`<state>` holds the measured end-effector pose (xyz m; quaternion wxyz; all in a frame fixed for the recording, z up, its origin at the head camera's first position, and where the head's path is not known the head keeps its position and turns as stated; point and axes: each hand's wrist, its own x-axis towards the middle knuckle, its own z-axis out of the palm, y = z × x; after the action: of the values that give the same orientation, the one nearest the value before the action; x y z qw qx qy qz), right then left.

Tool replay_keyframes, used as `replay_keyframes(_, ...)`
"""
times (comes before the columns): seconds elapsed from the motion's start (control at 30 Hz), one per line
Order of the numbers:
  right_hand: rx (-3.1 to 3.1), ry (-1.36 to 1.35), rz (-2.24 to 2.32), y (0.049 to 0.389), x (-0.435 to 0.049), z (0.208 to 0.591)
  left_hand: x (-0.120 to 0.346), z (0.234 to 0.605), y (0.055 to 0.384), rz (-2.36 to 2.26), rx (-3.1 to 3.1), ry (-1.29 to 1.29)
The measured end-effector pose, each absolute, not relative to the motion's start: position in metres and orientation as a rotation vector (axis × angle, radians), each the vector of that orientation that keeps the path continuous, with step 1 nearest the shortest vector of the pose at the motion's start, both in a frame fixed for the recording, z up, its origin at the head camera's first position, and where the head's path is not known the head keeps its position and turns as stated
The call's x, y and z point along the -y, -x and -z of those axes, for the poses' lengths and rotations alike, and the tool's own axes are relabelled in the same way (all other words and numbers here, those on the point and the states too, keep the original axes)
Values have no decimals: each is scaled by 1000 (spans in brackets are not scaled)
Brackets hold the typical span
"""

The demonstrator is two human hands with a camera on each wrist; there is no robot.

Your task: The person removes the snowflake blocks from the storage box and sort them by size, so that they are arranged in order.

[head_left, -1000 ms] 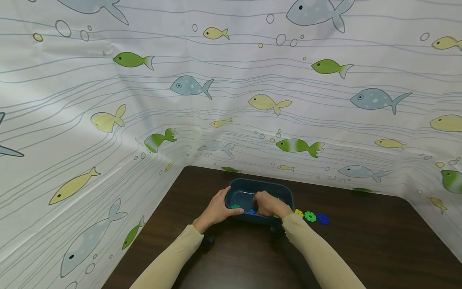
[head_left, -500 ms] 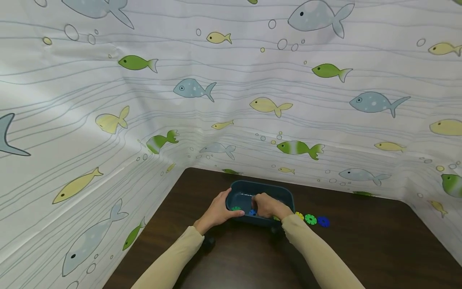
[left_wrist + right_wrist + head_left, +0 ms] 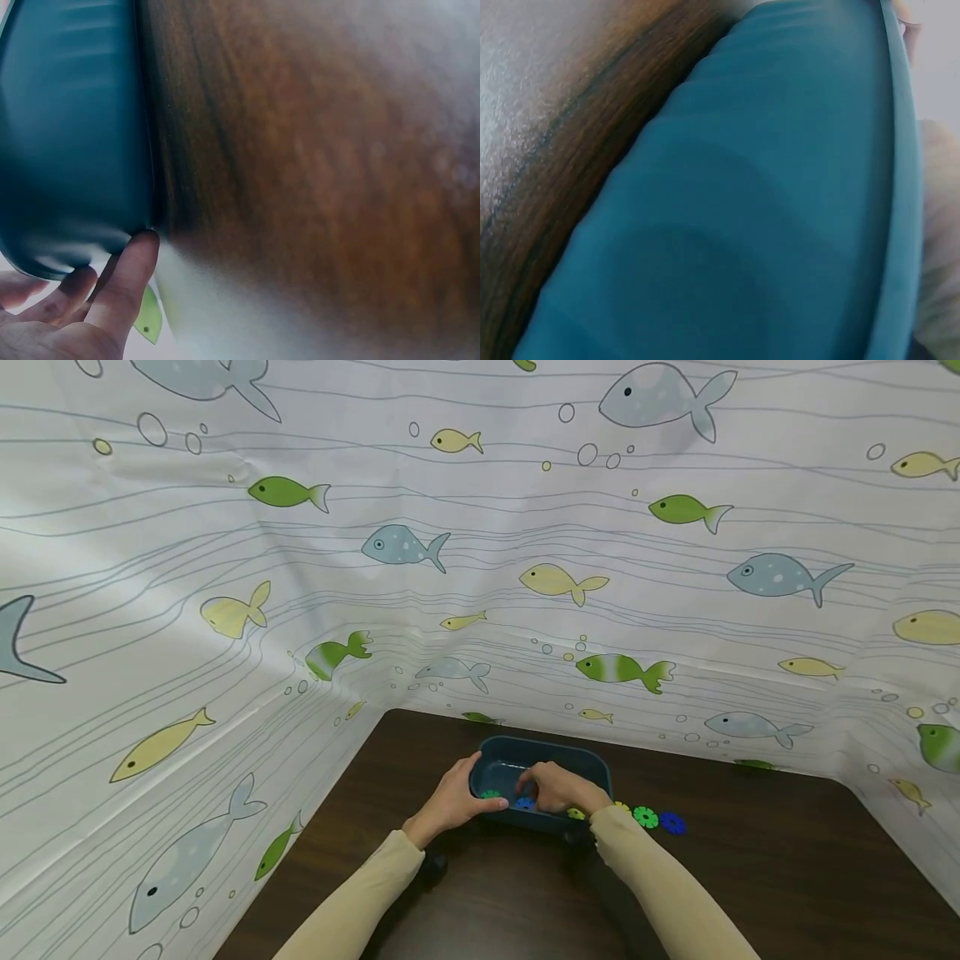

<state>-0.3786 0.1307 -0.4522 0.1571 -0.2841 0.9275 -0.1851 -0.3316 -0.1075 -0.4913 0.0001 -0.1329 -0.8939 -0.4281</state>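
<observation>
A dark blue plastic bin (image 3: 543, 748) sits on the table. My left hand (image 3: 448, 799) grips its left end, thumb over the front rim; in the left wrist view the fingers (image 3: 129, 274) press against the outer wall. My right hand (image 3: 561, 787) reaches down inside the bin with bent fingers. By its fingertips lies a blue notched disc (image 3: 525, 804); whether they pinch anything is hidden. A green notched disc (image 3: 490, 794) lies near the left thumb, and a yellow one (image 3: 576, 814) shows below the right hand. In the right wrist view, the bin's wall (image 3: 727, 187) covers most of the hand.
Right of the bin, a yellow notched disc (image 3: 622, 808), a green disc (image 3: 646, 817) and a blue disc (image 3: 672, 822) lie in a row on the dark wooden table (image 3: 765, 852). A fish-printed white sheet (image 3: 510, 618) rises behind and to the left.
The right hand's index finger has lifted and spread a little, and more of the yellow disc in the bin shows. My left hand stays on the bin. The head view has tilted slightly.
</observation>
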Motion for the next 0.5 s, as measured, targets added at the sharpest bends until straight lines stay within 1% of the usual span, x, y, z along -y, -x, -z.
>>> replay_keyframes(0.2, -2627, 798, 552, 380, -133, 455, 107, 490, 331, 1346, 2810, 402)
replay_keyframes(0.5, -2591, 874, 576, 376, -139, 452, 108, 490, 330, 1346, 2803, 412)
